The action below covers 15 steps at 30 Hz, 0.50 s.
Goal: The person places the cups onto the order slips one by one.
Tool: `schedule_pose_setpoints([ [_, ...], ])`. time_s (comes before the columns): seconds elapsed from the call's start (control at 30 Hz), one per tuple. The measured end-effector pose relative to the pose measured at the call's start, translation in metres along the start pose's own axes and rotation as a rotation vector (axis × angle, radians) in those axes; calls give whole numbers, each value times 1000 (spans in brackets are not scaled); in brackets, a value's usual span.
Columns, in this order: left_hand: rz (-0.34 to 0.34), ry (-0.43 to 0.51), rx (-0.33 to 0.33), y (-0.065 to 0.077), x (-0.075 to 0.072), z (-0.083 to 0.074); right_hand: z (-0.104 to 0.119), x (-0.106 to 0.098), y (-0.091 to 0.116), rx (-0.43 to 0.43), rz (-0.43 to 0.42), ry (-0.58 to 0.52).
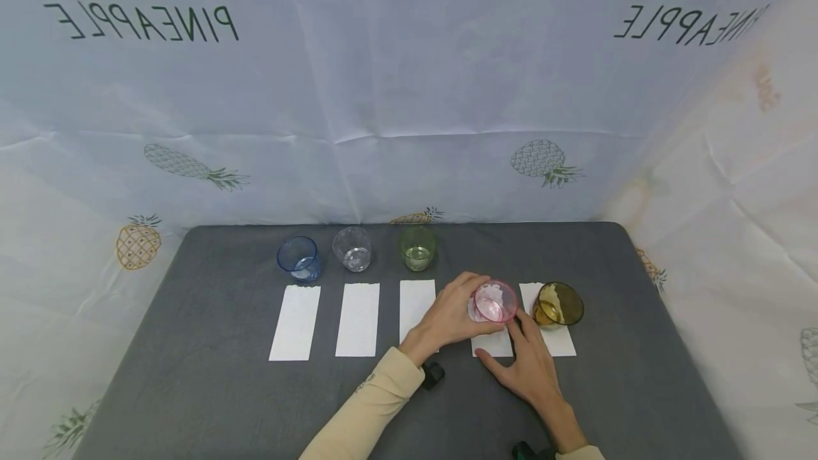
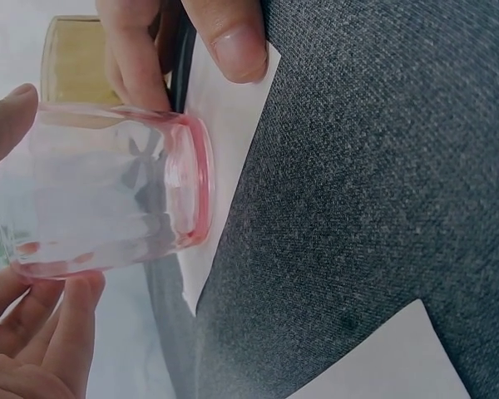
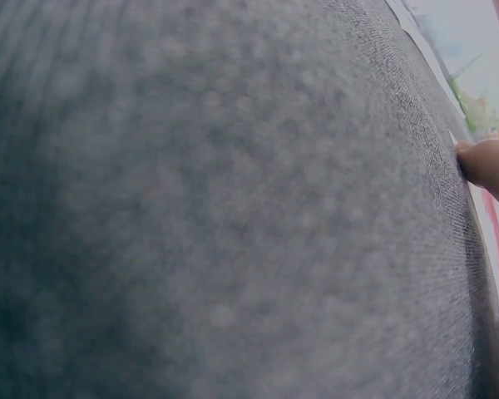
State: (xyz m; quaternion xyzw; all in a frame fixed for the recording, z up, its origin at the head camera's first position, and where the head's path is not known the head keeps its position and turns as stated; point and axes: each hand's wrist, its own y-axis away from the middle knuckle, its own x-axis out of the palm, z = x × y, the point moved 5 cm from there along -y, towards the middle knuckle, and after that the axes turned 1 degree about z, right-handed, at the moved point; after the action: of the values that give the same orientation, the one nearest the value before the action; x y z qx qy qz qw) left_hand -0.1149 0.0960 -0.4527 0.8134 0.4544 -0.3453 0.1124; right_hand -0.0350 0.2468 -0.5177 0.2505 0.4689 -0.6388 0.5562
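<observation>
My left hand (image 1: 447, 314) grips a clear glass with a pink tint (image 1: 495, 302) by its sides, thumb on one side and fingers on the other. The glass stands upright over the fourth white paper strip (image 1: 493, 348); in the left wrist view its pink base (image 2: 198, 183) is right at the paper. My right hand (image 1: 532, 373) has its thumb and fingers spread at that strip, the thumb tip by the strip's near left corner. Its fingertips are close to the pink glass, between it and an amber glass (image 1: 558, 304). The right wrist view shows mostly grey cloth and the thumb (image 3: 486, 166).
Blue (image 1: 299, 259), clear (image 1: 353, 250) and green (image 1: 418, 248) glasses stand along the back, behind white paper strips (image 1: 295, 323) laid in a row. The amber glass is over the rightmost strip (image 1: 562, 343). A pineapple-print curtain (image 1: 409, 91) hangs behind the grey table (image 1: 192, 389).
</observation>
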Motion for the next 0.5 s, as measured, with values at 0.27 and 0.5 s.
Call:
schedule_pose_setpoints([
  [0.27,3,5,9,0,0,1,0,1,1,43,35,-1],
  [0.5,0,0,19,0,0,2,0,1,0,46,34,-4],
])
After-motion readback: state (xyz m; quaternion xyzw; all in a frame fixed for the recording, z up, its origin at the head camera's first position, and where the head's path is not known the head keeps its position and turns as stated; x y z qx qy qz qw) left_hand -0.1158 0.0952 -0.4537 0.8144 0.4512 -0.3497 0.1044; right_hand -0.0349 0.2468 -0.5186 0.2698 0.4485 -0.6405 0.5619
